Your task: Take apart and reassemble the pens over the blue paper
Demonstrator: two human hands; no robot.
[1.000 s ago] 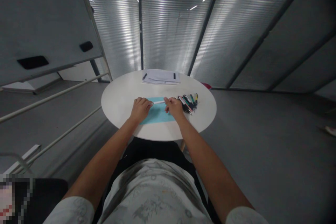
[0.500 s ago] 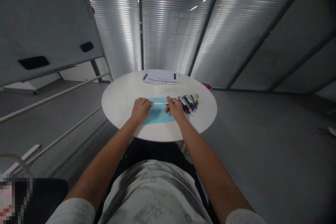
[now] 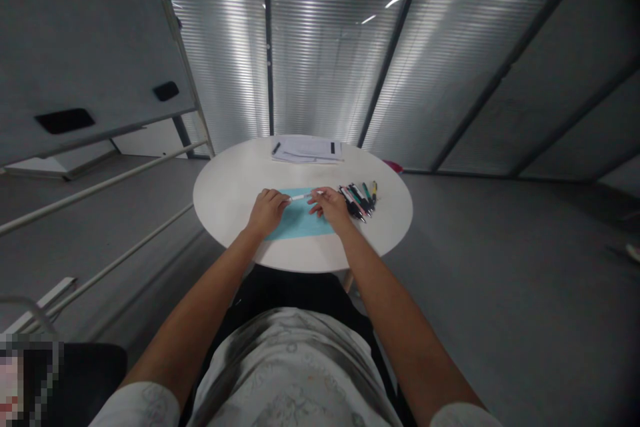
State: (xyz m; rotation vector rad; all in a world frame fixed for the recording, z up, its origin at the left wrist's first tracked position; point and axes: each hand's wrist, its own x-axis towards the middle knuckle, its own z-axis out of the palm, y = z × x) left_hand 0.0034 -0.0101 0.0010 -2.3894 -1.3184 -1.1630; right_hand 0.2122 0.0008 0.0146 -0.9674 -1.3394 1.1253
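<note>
Blue sheet (image 3: 300, 227) lies nearest me on the white table (image 3: 225, 180); above it my left hand (image 3: 269, 209), pinched closed, and right hand (image 3: 327, 205), loosely curled, grip a white pen (image 3: 300, 197). Loose pens (image 3: 359, 200) lie at three o'clock, papers (image 3: 307, 149) at twelve.

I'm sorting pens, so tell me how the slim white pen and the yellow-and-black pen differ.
The slim white pen is held between the left hand and right hand; the yellow-and-black pen lies on the round white table. The white one runs roughly side to side; the yellow-and-black one runs roughly front to back. Both look narrow.
</note>
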